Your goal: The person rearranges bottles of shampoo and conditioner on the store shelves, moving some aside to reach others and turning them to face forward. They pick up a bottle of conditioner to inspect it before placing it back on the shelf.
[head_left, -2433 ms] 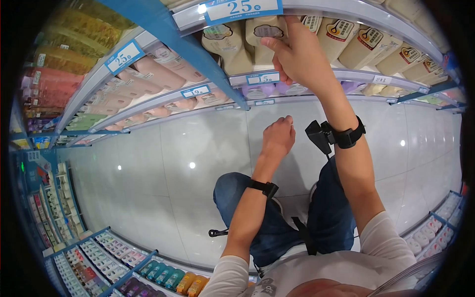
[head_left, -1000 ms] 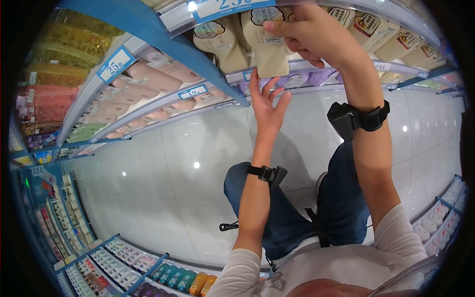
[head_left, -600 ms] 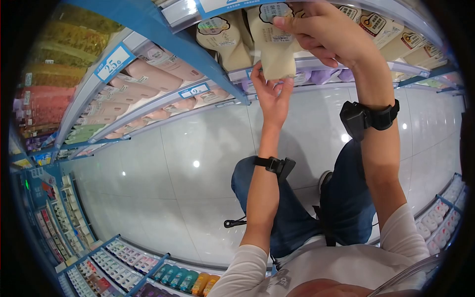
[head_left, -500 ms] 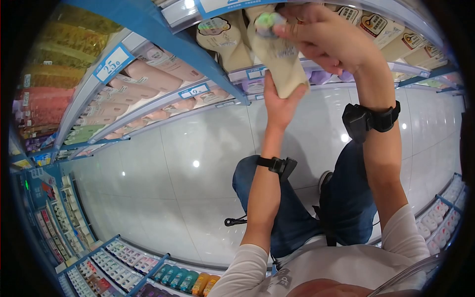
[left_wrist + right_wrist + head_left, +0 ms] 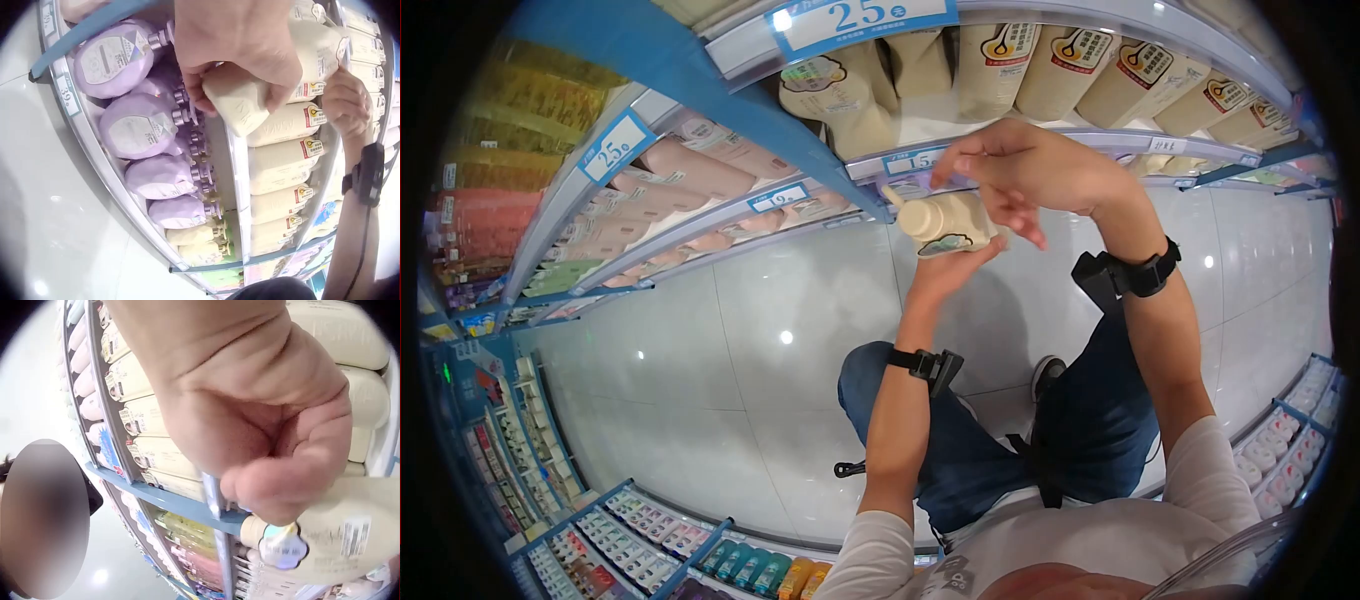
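The left hand [image 5: 948, 275] closes its grip round the lower half of a cream plastic bottle [image 5: 950, 222] (cap end tipped toward the head camera). Just above that grip the right hand [image 5: 1030, 175] hovers, fingers loosely curled, holding nothing. Behind it stands a row of cream shelf bottles [image 5: 1050, 65].
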The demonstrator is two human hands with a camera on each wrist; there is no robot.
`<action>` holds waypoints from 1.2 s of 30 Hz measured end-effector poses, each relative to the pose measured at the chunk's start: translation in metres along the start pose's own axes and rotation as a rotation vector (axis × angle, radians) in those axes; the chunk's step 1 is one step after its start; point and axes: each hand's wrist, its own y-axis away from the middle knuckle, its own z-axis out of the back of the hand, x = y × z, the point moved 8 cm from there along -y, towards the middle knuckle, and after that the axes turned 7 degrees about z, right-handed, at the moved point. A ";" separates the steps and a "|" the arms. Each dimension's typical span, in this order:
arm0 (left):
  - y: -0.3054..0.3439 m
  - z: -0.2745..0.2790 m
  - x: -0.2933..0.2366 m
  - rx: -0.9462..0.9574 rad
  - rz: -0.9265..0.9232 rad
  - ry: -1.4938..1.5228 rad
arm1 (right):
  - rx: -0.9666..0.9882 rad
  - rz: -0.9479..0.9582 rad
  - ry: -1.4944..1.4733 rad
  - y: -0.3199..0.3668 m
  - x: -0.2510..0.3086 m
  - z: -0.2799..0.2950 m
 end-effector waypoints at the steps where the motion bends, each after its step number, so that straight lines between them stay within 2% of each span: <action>1: 0.001 0.002 0.007 -0.011 -0.014 0.012 | -0.050 0.134 -0.027 -0.006 0.004 0.003; 2: 0.003 0.002 0.011 -0.020 -0.026 0.022 | -0.102 0.266 -0.057 -0.010 0.008 0.005; 3: 0.007 0.000 0.004 -0.018 -0.019 0.016 | -0.104 0.267 -0.066 -0.016 0.004 0.003; 5: 0.014 0.002 -0.019 -0.101 -0.109 -0.022 | -0.324 0.412 -0.031 -0.026 0.008 0.015; 6: 0.017 0.002 -0.021 -0.101 -0.108 -0.030 | -0.294 0.377 0.023 -0.037 0.002 0.015; 7: 0.021 0.009 -0.017 -0.174 -0.056 0.098 | -0.294 0.382 0.018 -0.048 -0.004 0.014; 8: 0.025 0.016 -0.012 -0.245 -0.002 0.226 | -0.378 0.489 0.163 -0.056 -0.002 0.014; 9: 0.028 0.015 -0.014 -0.242 0.002 0.219 | -0.462 0.591 0.310 -0.061 0.000 0.013; 11: 0.039 0.030 -0.017 -0.436 -0.029 0.403 | -0.506 0.615 0.321 -0.079 -0.006 0.010; 13: 0.043 0.037 -0.025 -0.456 -0.074 0.423 | -0.609 0.647 0.298 -0.086 -0.005 0.013; 14: 0.048 0.043 -0.028 -0.498 -0.090 0.451 | -0.602 0.652 0.294 -0.087 -0.001 0.011; 16: 0.057 0.050 -0.031 -0.558 -0.112 0.479 | -0.503 0.544 0.071 -0.096 -0.004 0.009; 22: 0.077 0.053 -0.037 -0.564 -0.064 0.527 | -0.620 0.596 0.114 -0.125 -0.014 0.026; 24: 0.078 0.053 -0.037 -0.567 -0.076 0.418 | -0.695 0.607 0.153 -0.125 -0.014 0.032; 27: 0.075 0.049 -0.038 -0.567 -0.072 0.321 | -0.690 0.604 0.166 -0.129 -0.017 0.034; 30: 0.068 0.043 -0.037 -0.552 -0.080 0.341 | -0.669 0.527 0.171 -0.129 -0.020 0.034; 34: 0.064 0.037 -0.036 -0.536 -0.070 0.376 | -0.670 0.552 0.181 -0.126 -0.019 0.033; 36: 0.062 0.036 -0.036 -0.524 -0.081 0.355 | -0.687 0.494 0.197 -0.123 -0.018 0.032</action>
